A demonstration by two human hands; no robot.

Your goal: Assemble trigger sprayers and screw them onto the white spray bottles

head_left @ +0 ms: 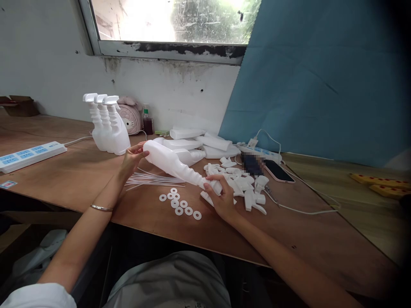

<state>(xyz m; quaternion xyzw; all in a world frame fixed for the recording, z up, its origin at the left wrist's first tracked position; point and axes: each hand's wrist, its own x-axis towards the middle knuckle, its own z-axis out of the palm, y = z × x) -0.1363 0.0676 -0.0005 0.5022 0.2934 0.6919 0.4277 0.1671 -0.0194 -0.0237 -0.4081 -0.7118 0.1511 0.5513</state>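
A white plastic spray bottle (173,164) is held tilted above the table, its base up at the left and its neck down at the right. My left hand (134,157) grips the base end between thumb and fingers. Around the neck end, my right hand (221,196) is closed on a white spray head (214,186); whether it is fully seated I cannot tell. Below the bottle lie several white ring washers (179,211). Thin white tubes (154,179) are spread behind them. Loose white spray heads (245,184) are heaped beside my right hand.
Three bottles with spray heads (109,124) stand at the back left. More white bottles (199,143) lie by the wall. A phone (279,171), cables and a power strip (32,155) are also on the table (154,218).
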